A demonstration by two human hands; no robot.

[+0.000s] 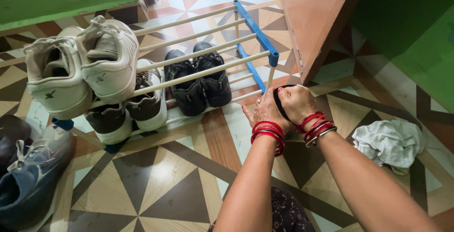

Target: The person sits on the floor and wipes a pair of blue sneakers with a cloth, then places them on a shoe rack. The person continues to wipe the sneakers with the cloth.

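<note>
Both hands meet low at the right end of the shoe rack [255, 33], just below its blue side bar. The right hand [295, 102] has its fingers curled tight around a black sandal [279, 104]; the left hand [262, 114] rests against it, fingers stretched out and down. A pink slanted wall [317, 19] crowds the right hand closely. Bare patterned floor [161, 180] lies open below. White sneakers [80, 69] fill the top rails, black shoes [198, 83] the lower shelf, a white cloth [390, 142] lies right.
</note>
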